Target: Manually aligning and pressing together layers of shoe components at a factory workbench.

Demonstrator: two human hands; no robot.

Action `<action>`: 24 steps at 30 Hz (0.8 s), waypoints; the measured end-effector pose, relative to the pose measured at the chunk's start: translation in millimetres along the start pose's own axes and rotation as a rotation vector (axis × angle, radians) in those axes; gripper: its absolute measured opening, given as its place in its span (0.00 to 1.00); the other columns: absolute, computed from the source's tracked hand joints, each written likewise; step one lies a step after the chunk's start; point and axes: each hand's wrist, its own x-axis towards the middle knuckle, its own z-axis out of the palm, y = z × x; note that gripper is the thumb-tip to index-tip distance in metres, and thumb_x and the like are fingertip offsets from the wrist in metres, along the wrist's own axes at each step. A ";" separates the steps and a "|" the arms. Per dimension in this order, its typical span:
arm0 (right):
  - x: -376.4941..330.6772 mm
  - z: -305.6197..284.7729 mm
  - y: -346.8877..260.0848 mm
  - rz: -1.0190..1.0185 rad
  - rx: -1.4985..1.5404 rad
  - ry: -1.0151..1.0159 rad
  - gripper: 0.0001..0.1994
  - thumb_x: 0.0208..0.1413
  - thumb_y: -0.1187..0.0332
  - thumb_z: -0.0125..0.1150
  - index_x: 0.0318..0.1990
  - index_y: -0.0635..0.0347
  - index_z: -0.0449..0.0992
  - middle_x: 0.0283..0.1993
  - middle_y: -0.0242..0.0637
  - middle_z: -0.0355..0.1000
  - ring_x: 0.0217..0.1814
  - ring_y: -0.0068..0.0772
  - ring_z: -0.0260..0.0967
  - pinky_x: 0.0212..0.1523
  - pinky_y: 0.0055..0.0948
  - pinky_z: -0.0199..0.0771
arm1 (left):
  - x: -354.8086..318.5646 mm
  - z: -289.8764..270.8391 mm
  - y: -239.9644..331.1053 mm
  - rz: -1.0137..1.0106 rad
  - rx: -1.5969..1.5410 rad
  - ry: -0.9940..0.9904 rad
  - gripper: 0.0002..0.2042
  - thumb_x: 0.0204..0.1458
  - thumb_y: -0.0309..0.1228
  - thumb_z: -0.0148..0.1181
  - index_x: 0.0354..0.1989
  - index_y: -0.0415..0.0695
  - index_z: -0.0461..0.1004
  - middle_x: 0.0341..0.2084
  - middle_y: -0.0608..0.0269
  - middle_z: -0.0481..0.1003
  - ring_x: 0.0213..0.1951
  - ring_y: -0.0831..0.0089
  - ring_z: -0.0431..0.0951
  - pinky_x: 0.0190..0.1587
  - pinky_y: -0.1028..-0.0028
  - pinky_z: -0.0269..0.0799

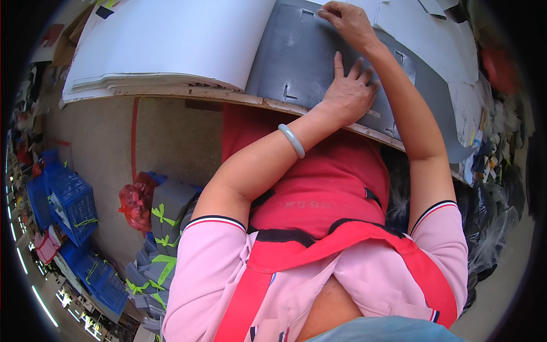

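Head view: a grey sheet point(319, 57) is laid flat on the table edge point(188, 91), just right of a white stack point(171, 40). The left hand point(347, 94) is pressed on it, fingers spread (seemingly to steady it), while the right hand point(347, 23) is curled at its far edge, fingertips pinching there.

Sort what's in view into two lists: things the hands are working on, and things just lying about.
In hand:
- grey sheet, left hand pressed flat on it
- right hand, fingers at the sheet's far edge

Lying about:
- white sheet stack
- blue crates
- red bag
- tied grey bundles
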 end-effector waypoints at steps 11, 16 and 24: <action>42.1 27.5 -18.5 -0.094 -0.293 -0.180 0.09 0.57 0.68 0.60 0.35 0.66 0.81 0.35 0.56 0.77 0.41 0.59 0.76 0.46 0.46 0.75 | -2.9 2.7 -5.3 0.024 -0.043 0.079 0.17 0.60 0.39 0.54 0.55 0.50 0.76 0.61 0.57 0.64 0.68 0.51 0.56 0.62 0.22 0.42; 34.9 18.3 -14.0 0.374 0.185 -0.186 0.06 0.59 0.71 0.57 0.35 0.64 0.77 0.26 0.43 0.76 0.26 0.33 0.75 0.29 0.33 0.78 | -0.6 4.4 -2.0 -0.001 -0.024 0.059 0.16 0.60 0.39 0.54 0.54 0.50 0.77 0.62 0.58 0.64 0.68 0.51 0.56 0.62 0.22 0.42; 38.5 33.2 -25.0 0.497 0.261 -0.109 0.04 0.57 0.74 0.55 0.38 0.65 0.72 0.24 0.36 0.74 0.21 0.27 0.72 0.21 0.27 0.76 | -0.5 1.3 -1.7 0.028 -0.014 0.096 0.18 0.61 0.38 0.52 0.54 0.45 0.76 0.60 0.55 0.68 0.67 0.49 0.59 0.62 0.22 0.42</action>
